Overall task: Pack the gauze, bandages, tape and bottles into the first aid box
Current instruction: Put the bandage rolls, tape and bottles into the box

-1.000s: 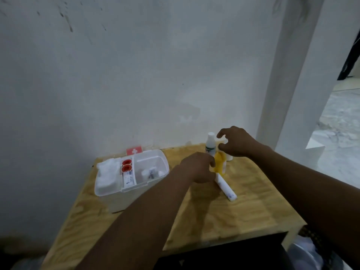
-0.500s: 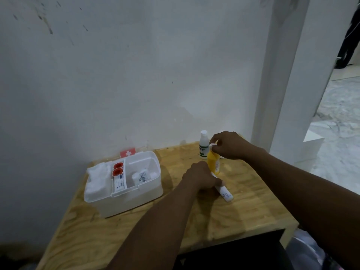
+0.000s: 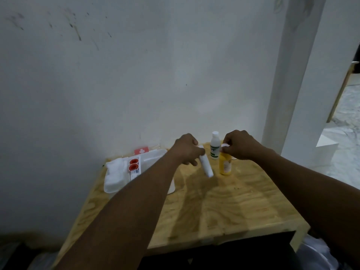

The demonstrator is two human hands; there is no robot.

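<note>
White tube [image 3: 206,165] in your left hand [image 3: 186,151], and you're gripping it at its top end, fingers curled tight around it, so the tube is slanting down and to the right with its lower end hanging just above the table. Your right hand [image 3: 240,145] is pinching the white cap [image 3: 225,146] of the yellow bottle [image 3: 225,165], fingers closed narrow on the cap, and whether the bottle's base is resting on the wood or hovering just clear of it I can't tell. Between your two hands, a little farther back, a white bottle with a green label [image 3: 214,147] is standing upright near the wall. Moving left, your forearm is crossing over the right part of the first aid box [image 3: 115,185], which is sitting open at the far left of the wooden table [image 3: 224,209]. White gauze [image 3: 116,168] is filling the left compartment, and two red-capped items [image 3: 133,165] are showing in the narrow middle slot with a labelled packet just nearer to you. Behind the box, a red tag with a white cross [image 3: 141,151] is standing against the wall.
</note>
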